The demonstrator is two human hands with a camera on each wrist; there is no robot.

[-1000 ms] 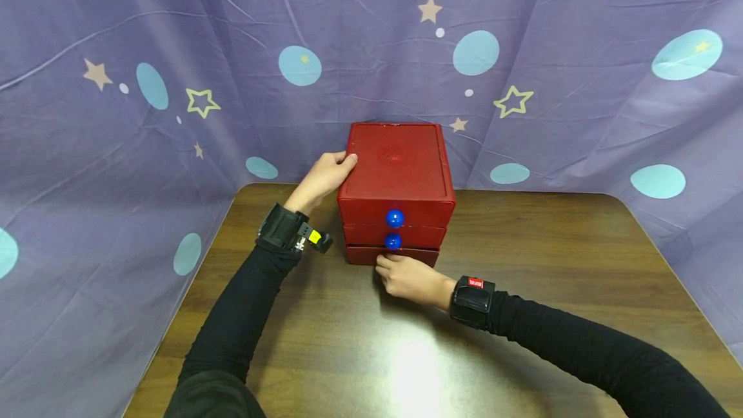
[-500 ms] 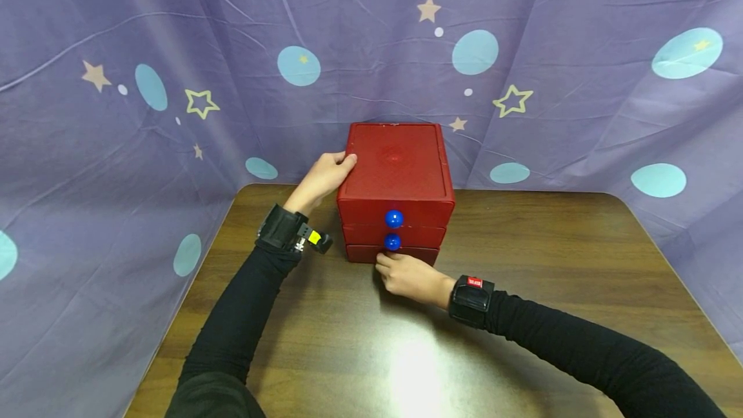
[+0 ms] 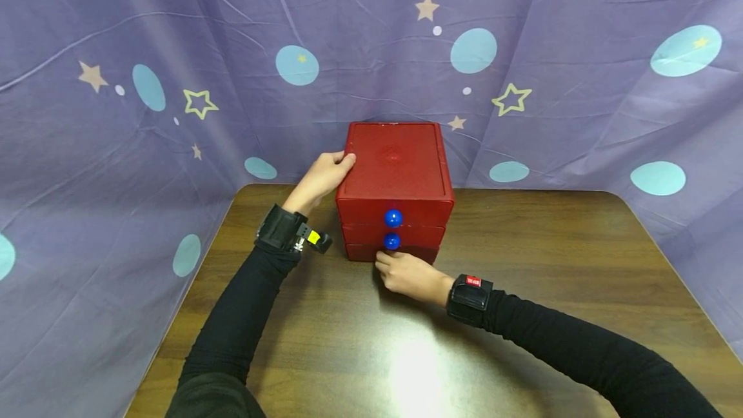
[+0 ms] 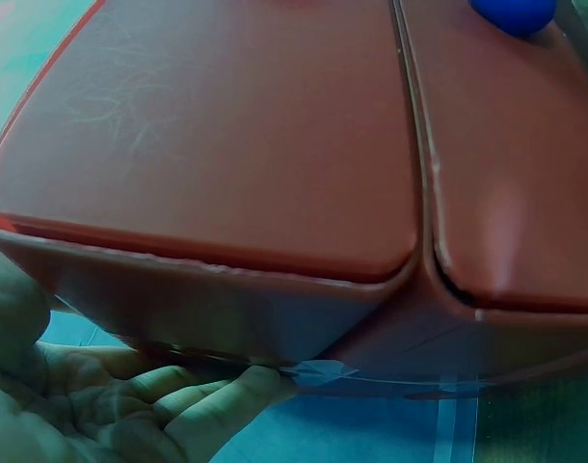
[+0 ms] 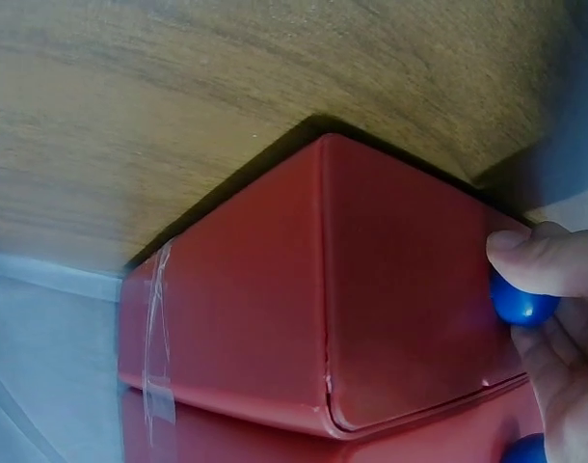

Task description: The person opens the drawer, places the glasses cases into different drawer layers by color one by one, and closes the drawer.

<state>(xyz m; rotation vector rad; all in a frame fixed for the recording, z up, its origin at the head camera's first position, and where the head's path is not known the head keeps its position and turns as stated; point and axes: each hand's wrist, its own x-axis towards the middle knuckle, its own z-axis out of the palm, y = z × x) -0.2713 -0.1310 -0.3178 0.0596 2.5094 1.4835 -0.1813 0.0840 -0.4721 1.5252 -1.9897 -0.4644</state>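
A red drawer box [image 3: 397, 163] with three stacked drawers stands on the wooden table. My left hand [image 3: 320, 180] holds its left side, the thumb over the top edge; in the left wrist view the fingers [image 4: 217, 410] lie along the side wall. Low at the front, my right hand [image 3: 409, 276] pinches the blue knob [image 5: 523, 301] of the bottom drawer [image 5: 419, 280] between thumb and fingers. That drawer's front sits flush with the ones above. Round blue knobs mark the top drawer [image 3: 371, 213] and the middle drawer [image 3: 360, 236], both pushed in.
Behind the box hangs a purple cloth [image 3: 371, 50] with stars and dots, close to the table's back edge. The brown wooden table [image 3: 551, 263] spreads to both sides and in front. Clear tape [image 5: 157, 328] runs down one side of the box.
The bottom drawer has slid inward, and the dark gap above its front has closed. My right hand has moved slightly with it. My left hand has stayed on the box.
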